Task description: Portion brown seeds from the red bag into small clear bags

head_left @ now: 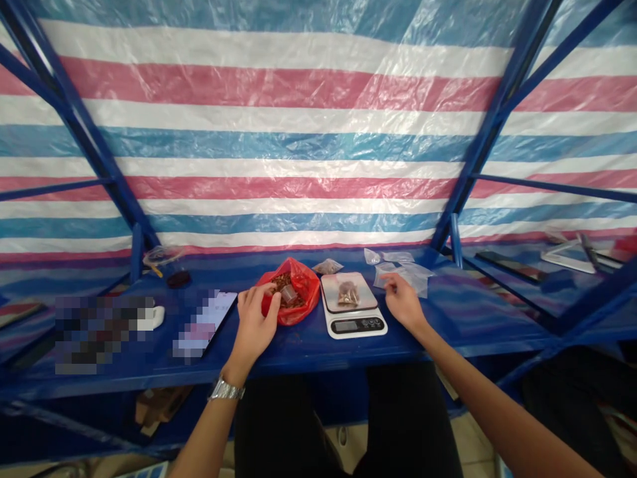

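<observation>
While a small filled bag (348, 293) is sitting on the platform of the scale (367, 297), we are, as we judge it, working through a weighing step. Taking the scale as our clock centre, with twelve pointing away from us across the blue table (303, 348), we are finding the red bag (309, 282) at nine o'clock, its mouth gaping around brown bits (281, 282) and a small clear cup (288, 294).

Our left hand (256, 325) is resting at the red bag's near-left side, thumb and fingers standing apart; whether they are gripping its rim, we cannot tell. Our right hand (402, 302) is lying at three o'clock with its fingers curled against the flat clear bags (418, 282), which are spreading toward two o'clock; we cannot tell whether it is pinching one.

Another filled packet (328, 266) is lying at eleven o'clock, just beyond the platform. The display (347, 326) is facing us at six o'clock, too small for reading. In our judgement, the next move is calling for a steady check of that display, with both hands staying off the platform.
</observation>
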`<action>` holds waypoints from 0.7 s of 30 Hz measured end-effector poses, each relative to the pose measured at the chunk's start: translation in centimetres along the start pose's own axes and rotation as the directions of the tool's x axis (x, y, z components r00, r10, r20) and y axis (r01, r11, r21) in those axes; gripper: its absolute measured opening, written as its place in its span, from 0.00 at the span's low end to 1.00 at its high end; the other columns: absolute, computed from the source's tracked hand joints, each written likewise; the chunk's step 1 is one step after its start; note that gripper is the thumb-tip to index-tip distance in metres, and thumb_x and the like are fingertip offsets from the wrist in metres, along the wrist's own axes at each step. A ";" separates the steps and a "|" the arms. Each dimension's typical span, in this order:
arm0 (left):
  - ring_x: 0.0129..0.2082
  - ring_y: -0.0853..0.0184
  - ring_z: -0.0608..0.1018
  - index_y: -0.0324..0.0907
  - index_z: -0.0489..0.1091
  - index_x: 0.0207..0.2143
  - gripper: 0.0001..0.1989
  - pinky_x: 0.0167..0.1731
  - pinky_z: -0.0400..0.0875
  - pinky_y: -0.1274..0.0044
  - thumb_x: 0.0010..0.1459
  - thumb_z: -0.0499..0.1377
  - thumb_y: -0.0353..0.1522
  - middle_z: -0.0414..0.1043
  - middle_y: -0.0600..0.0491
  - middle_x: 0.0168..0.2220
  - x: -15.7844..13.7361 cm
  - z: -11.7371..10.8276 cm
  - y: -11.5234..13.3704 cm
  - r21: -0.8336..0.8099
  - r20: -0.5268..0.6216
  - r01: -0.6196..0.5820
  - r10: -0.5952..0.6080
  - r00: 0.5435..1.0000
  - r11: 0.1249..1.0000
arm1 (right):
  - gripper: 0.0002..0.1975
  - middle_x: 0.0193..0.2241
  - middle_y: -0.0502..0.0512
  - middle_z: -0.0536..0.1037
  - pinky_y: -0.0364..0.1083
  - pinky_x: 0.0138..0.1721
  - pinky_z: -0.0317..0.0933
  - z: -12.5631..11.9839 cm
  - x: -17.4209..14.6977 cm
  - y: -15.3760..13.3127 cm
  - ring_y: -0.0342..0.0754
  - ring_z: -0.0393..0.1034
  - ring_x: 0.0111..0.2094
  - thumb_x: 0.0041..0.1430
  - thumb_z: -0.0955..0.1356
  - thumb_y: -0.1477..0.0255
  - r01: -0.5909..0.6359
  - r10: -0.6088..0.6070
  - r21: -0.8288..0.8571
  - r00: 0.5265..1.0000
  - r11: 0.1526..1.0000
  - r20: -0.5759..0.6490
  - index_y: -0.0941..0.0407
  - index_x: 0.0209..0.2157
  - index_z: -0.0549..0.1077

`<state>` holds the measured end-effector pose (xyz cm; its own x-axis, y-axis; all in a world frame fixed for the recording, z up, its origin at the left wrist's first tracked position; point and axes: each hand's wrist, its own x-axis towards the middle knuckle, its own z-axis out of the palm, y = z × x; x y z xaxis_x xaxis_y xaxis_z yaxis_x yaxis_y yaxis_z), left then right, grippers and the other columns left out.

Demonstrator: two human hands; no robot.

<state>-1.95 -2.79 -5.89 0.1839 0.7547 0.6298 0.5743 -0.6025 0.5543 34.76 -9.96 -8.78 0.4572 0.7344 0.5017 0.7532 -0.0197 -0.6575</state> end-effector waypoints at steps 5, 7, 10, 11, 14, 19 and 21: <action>0.50 0.54 0.72 0.45 0.71 0.50 0.14 0.58 0.63 0.60 0.70 0.53 0.41 0.76 0.47 0.47 0.0 0.1 -0.1 0.015 0.006 0.013 -0.013 1.000 1.000 | 0.15 0.33 0.57 0.81 0.53 0.42 0.66 -0.5 0.3 0.5 0.53 0.73 0.33 0.59 0.65 0.65 -0.120 0.146 0.202 0.982 0.972 -0.120 0.57 0.42 0.77; 0.51 0.55 0.72 0.46 0.71 0.51 0.13 0.58 0.62 0.60 0.70 0.53 0.40 0.76 0.48 0.49 -0.1 0.2 -0.2 0.035 0.023 0.021 -0.022 1.000 0.999 | 0.15 0.36 0.58 0.82 0.52 0.41 0.66 -0.7 0.4 0.2 0.53 0.72 0.33 0.59 0.66 0.62 -0.136 0.170 0.235 0.976 0.962 -0.134 0.56 0.41 0.78; 0.52 0.55 0.72 0.46 0.70 0.53 0.14 0.58 0.62 0.60 0.71 0.53 0.40 0.76 0.48 0.50 -0.1 0.2 -0.3 0.056 0.047 0.013 -0.015 0.999 0.998 | 0.17 0.40 0.59 0.82 0.51 0.40 0.65 -0.9 0.8 -0.8 0.51 0.70 0.34 0.62 0.67 0.58 -0.091 0.110 0.213 0.991 0.973 -0.078 0.56 0.43 0.79; 0.53 0.55 0.72 0.46 0.70 0.53 0.14 0.59 0.62 0.60 0.71 0.53 0.40 0.76 0.48 0.50 -0.2 0.2 -0.3 0.061 0.053 0.005 -0.008 0.999 0.998 | 0.18 0.42 0.59 0.82 0.51 0.41 0.65 -0.9 1.1 -1.4 0.51 0.70 0.35 0.63 0.67 0.58 -0.060 0.068 0.193 0.997 0.979 -0.040 0.56 0.44 0.79; 0.53 0.55 0.71 0.46 0.70 0.53 0.14 0.59 0.62 0.61 0.71 0.53 0.40 0.75 0.48 0.51 -0.2 0.2 -0.3 0.077 0.058 -0.007 0.002 0.998 0.997 | 0.19 0.44 0.58 0.82 0.51 0.45 0.64 -0.9 2.1 -3.2 0.52 0.71 0.38 0.68 0.65 0.57 0.068 -0.081 0.135 0.993 0.988 0.088 0.54 0.46 0.80; 0.53 0.54 0.71 0.47 0.70 0.53 0.14 0.58 0.63 0.60 0.71 0.53 0.41 0.75 0.48 0.51 -0.2 0.3 -0.3 0.081 0.049 -0.002 -0.002 0.999 0.997 | 0.16 0.37 0.57 0.81 0.51 0.48 0.63 -0.4 4.3 -5.2 0.54 0.72 0.41 0.68 0.65 0.60 0.224 -0.216 -0.003 0.945 0.975 0.245 0.53 0.41 0.82; 0.53 0.54 0.71 0.47 0.70 0.53 0.14 0.58 0.63 0.60 0.71 0.53 0.40 0.75 0.48 0.50 -0.2 0.3 -0.2 0.073 0.043 0.002 -0.005 0.999 0.997 | 0.14 0.36 0.56 0.81 0.51 0.48 0.63 -0.1 4.9 -5.4 0.54 0.73 0.40 0.66 0.65 0.62 0.267 -0.246 -0.032 0.924 0.963 0.292 0.53 0.37 0.81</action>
<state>-1.87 -2.71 -6.29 0.2151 0.7682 0.6030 0.6313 -0.5805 0.5143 33.01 -6.31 -2.74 0.0989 0.8815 0.4617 0.8626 0.1553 -0.4814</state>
